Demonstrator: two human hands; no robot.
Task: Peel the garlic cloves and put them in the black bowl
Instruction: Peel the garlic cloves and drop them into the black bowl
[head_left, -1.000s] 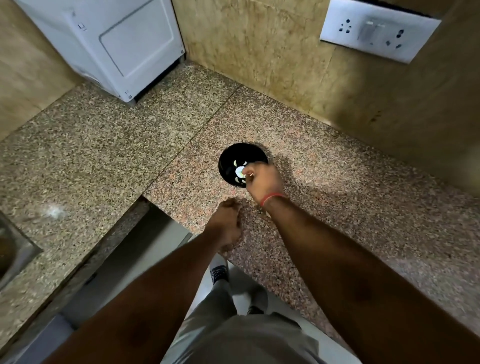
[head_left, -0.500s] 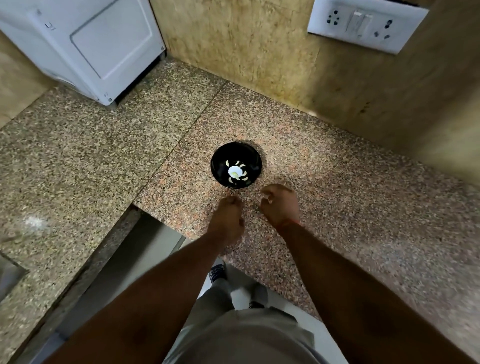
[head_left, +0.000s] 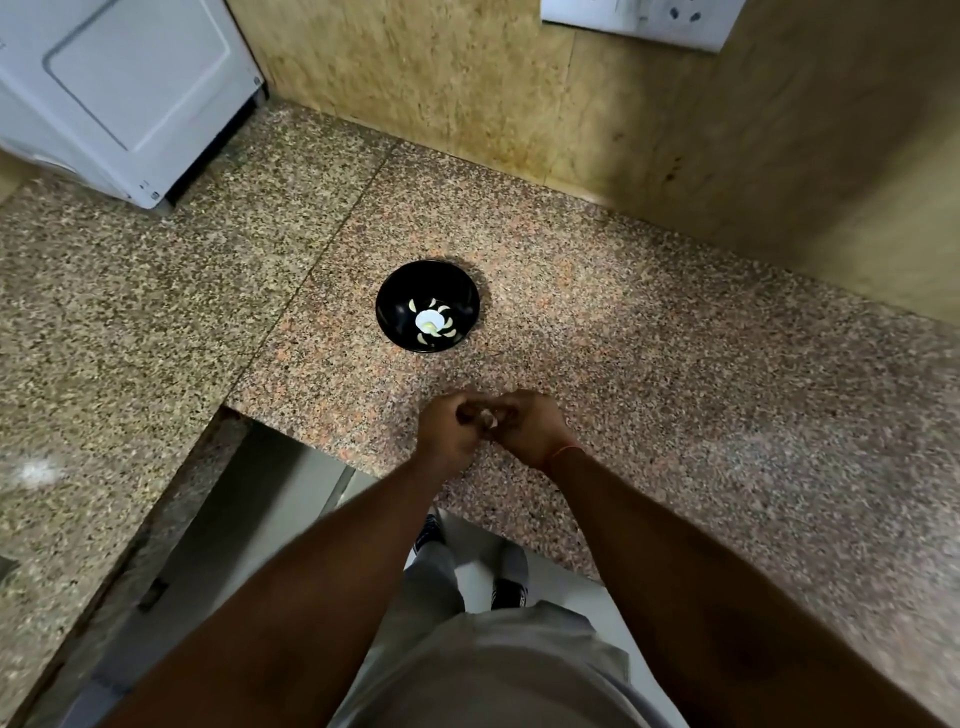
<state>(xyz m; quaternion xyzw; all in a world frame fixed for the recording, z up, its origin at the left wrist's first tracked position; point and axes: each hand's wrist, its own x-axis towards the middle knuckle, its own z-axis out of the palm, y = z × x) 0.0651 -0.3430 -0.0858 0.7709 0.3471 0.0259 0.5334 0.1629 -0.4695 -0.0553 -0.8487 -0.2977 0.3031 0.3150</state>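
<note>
A small pale garlic clove (head_left: 488, 417) sits pinched between the two hands, which meet just above the near edge of the tabletop (head_left: 649, 364). The left hand (head_left: 448, 434) has its fingers curled in around the clove from one side, and the right hand (head_left: 530, 428) curls its fingers onto it from the other, so that both grasp the same little piece; only a sliver of white shows between the knuckles, and the picture is too blurred to tell whether skin is coming off it. A thin red thread (head_left: 563, 451) circles the right wrist.

Farther back on the speckled granite, clear of the hands, stands the black bowl (head_left: 400, 312). Inside it several peeled cloves (head_left: 449, 332) lie in a loose ring around a bright white spot at the bottom.

The tabletop makes an L, with a seam running diagonally from the back wall toward the inner corner. At the far left a white appliance (head_left: 124, 88) rests on the stone against the wall. The wall behind is yellowish tile, and a white socket plate (head_left: 639, 15) is fixed high on it, cut off by the top edge. Below the counter's edge the person's grey trousers (head_left: 483, 670) and dark shoes (head_left: 509, 592) show against a light floor.
</note>
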